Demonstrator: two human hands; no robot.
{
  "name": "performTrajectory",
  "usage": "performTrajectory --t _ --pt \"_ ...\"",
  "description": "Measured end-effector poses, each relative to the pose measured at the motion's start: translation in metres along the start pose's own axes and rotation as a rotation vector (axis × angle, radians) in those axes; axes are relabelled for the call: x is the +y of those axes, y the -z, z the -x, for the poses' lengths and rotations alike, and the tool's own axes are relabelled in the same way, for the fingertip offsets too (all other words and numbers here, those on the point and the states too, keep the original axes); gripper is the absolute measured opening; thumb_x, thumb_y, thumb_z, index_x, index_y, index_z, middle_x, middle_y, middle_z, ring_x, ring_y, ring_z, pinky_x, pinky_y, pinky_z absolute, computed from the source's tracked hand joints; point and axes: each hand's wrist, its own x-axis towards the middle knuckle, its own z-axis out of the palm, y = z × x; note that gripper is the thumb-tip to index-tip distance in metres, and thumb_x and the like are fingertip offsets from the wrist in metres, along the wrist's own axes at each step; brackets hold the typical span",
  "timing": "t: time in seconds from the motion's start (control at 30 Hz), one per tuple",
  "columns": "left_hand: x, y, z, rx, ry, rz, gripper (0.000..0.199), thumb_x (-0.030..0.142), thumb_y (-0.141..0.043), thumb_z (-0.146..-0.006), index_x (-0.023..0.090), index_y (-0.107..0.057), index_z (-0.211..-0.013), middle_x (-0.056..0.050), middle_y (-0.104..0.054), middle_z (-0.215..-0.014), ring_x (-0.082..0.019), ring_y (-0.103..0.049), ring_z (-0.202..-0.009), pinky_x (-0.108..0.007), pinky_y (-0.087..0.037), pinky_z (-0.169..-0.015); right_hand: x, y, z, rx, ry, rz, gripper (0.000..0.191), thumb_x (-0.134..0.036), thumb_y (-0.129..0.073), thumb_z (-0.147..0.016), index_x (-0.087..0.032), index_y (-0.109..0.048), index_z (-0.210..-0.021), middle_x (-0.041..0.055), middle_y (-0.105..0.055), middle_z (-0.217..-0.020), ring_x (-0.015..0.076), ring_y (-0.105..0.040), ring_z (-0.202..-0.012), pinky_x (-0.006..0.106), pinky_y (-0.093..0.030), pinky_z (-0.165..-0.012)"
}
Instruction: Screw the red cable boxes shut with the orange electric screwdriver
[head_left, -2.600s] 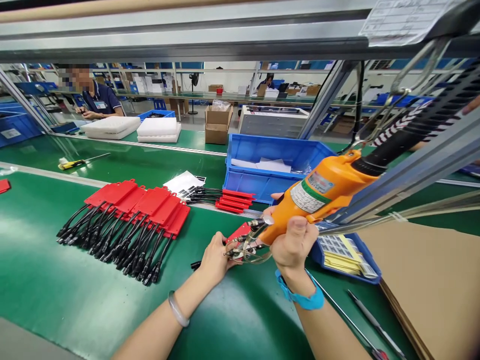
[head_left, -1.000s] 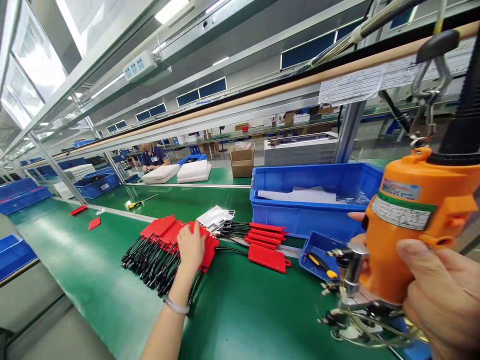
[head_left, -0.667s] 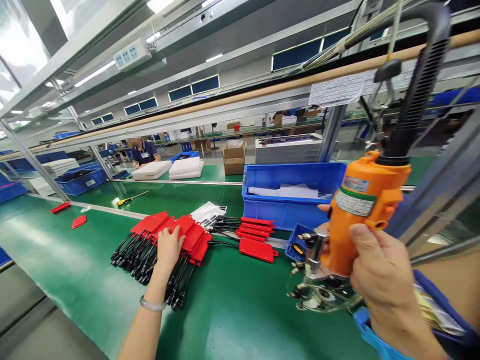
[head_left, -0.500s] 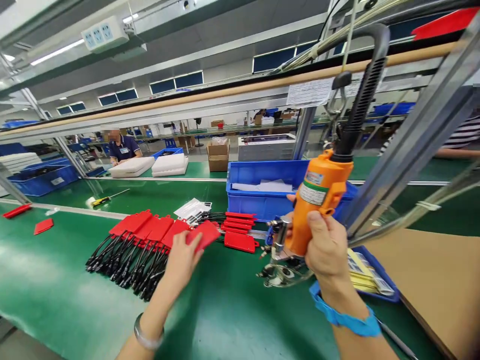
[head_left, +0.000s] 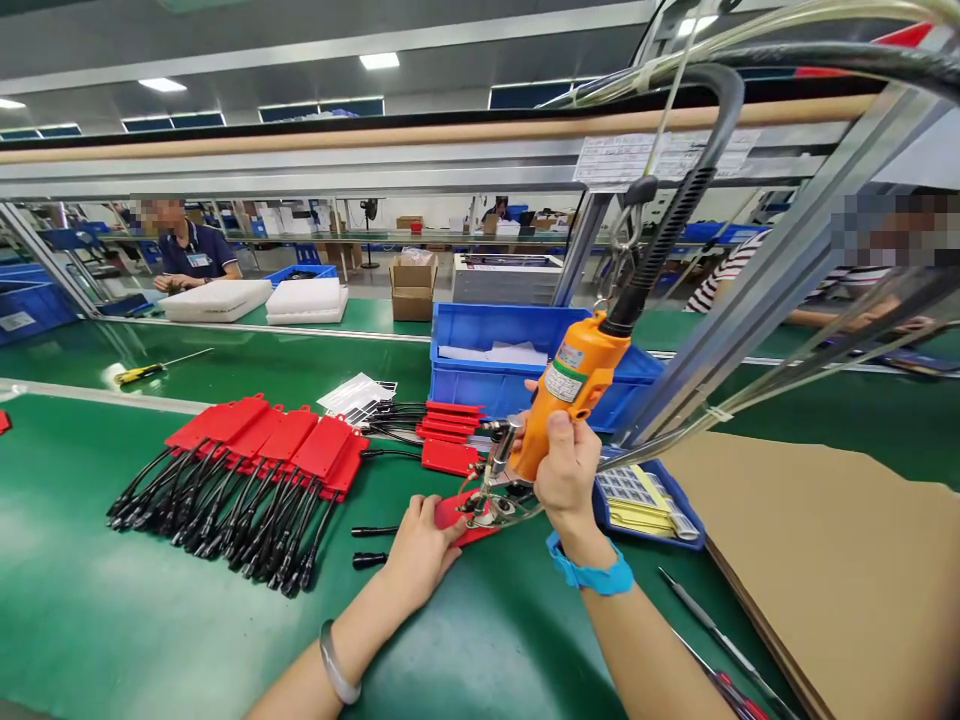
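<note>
My right hand (head_left: 568, 470) is wrapped round an orange power tool (head_left: 562, 400) that hangs from a black hose. The metal head of the tool (head_left: 499, 490) is over a red plate (head_left: 471, 530) on the green table. My left hand (head_left: 421, 550) grips the left end of that plate, and two black connectors (head_left: 369, 560) stick out on its left side. Left of my hand, overlapping red plates (head_left: 289, 440) lie in a row with black cables (head_left: 225, 515). Several more red pieces (head_left: 450, 455) lie just behind the held plate.
A blue bin (head_left: 495, 380) stands behind the tool. A blue tray (head_left: 652, 500) with yellow sheets and brown cardboard (head_left: 817, 540) are at the right. A metal post (head_left: 772, 250) slants up there. A screwdriver (head_left: 150, 373) lies at the left. Two people are beyond.
My left hand has brought the red plate down onto the table, nearer the tool. The orange tool has moved down and left, its head now over the plate. The camera view has shifted.
</note>
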Motion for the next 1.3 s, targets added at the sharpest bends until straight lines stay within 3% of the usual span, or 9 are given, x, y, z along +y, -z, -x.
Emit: performTrajectory --t 0.43,0.63,0.8,0.97,1.1,1.3 --pt "0.003 -0.001 0.000 -0.019 0.024 0.022 0.029 0.032 -0.060 -0.084 0.026 -0.066 -0.111 -0.013 -0.042 -0.121 -0.031 -0.039 -0.108 -0.045 -0.044 -0.090 0.008 -0.005 0.018 -0.009 0.090 0.055 0.040 -0.055 -0.050 -0.084 -0.018 -0.059 -0.098 -0.0019 -0.055 -0.059 0.0094 -0.046 -0.037 0.020 -0.038 -0.030" --pt "0.004 0.000 -0.001 -0.018 0.018 0.016 0.029 0.034 -0.060 -0.084 0.028 -0.066 -0.112 -0.011 -0.044 -0.121 -0.029 -0.041 -0.107 -0.044 -0.045 -0.089 0.015 0.000 0.028 -0.019 0.064 0.012 0.037 -0.052 -0.051 -0.084 -0.018 -0.060 -0.095 -0.0008 -0.055 -0.062 0.0105 -0.050 -0.041 0.020 -0.039 -0.032" --pt "0.001 0.000 0.003 -0.007 -0.058 -0.026 0.035 0.031 -0.054 -0.088 0.030 -0.058 -0.123 -0.014 -0.040 -0.132 -0.030 -0.040 -0.111 -0.045 -0.044 -0.093 -0.017 0.001 0.012 -0.002 0.063 -0.033 0.039 -0.048 -0.050 -0.083 -0.018 -0.061 -0.104 -0.0023 -0.055 -0.060 0.0103 -0.048 -0.036 0.023 -0.041 -0.030" --pt "-0.002 -0.003 0.006 -0.047 -0.178 -0.010 0.040 0.029 -0.045 -0.092 0.032 -0.050 -0.131 -0.014 -0.038 -0.140 -0.030 -0.039 -0.117 -0.045 -0.042 -0.097 -0.048 -0.008 -0.023 0.071 0.155 0.008 0.039 -0.052 -0.047 -0.085 -0.018 -0.066 -0.094 -0.0012 -0.054 -0.061 0.0112 -0.050 -0.039 0.024 -0.043 -0.032" --pt "-0.004 -0.006 0.006 -0.076 -0.133 0.016 0.039 0.032 -0.044 -0.092 0.035 -0.049 -0.131 -0.012 -0.041 -0.138 -0.032 -0.040 -0.120 -0.048 -0.041 -0.098 -0.028 -0.011 -0.031 0.021 0.113 0.043 0.039 -0.051 -0.049 -0.086 -0.018 -0.065 -0.098 -0.0026 -0.054 -0.059 0.0100 -0.049 -0.038 0.024 -0.042 -0.034" --pt "-0.003 -0.004 0.006 -0.066 -0.124 0.049 0.037 0.031 -0.047 -0.091 0.034 -0.053 -0.128 -0.012 -0.041 -0.139 -0.031 -0.042 -0.119 -0.046 -0.041 -0.098 0.010 -0.006 -0.018 -0.023 0.039 0.072 0.042 -0.054 -0.050 -0.085 -0.018 -0.062 -0.102 -0.0029 -0.055 -0.057 0.0103 -0.048 -0.039 0.023 -0.042 -0.036"
